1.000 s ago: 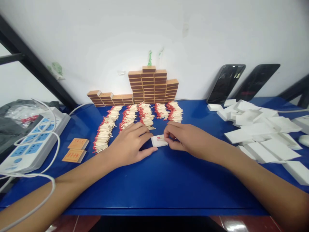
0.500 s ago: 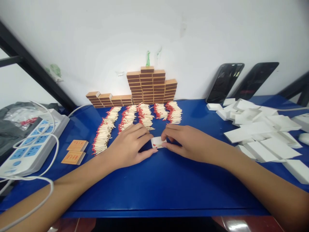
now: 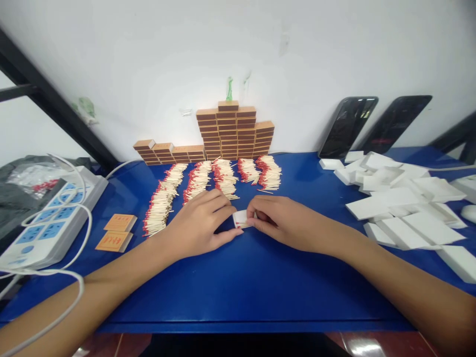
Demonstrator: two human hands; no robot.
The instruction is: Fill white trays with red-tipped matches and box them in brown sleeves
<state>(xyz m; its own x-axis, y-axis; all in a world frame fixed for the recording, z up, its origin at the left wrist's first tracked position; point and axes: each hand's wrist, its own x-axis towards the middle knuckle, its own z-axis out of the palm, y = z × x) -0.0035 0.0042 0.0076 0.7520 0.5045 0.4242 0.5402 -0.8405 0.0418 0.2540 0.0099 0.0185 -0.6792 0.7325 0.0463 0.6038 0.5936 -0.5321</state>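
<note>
A small white matchbox tray (image 3: 240, 216) lies on the blue table in front of me, with a few red-headed matches (image 3: 239, 225) inside along its near side. My left hand (image 3: 208, 218) grips the tray's left end between thumb and fingers. Over the right part of the tray, my right hand (image 3: 269, 216) is closed in a pinch at the matches' stick ends; its fingers hide that end. Just beyond my hands, loose matches (image 3: 225, 178) lie in several rows, red heads mostly to the left.
Stacked matchboxes (image 3: 227, 131) stand against the wall behind the matches. Two orange matchbox sleeves (image 3: 115, 241) lie left, near a power strip (image 3: 55, 218) with looping white cable. White trays (image 3: 405, 198) are heaped at right, before two dark phones (image 3: 347, 126) leaning on the wall.
My right hand has shifted slightly left over the tray and its fingertips have drawn closer together. My left hand stays at the tray's left end.
</note>
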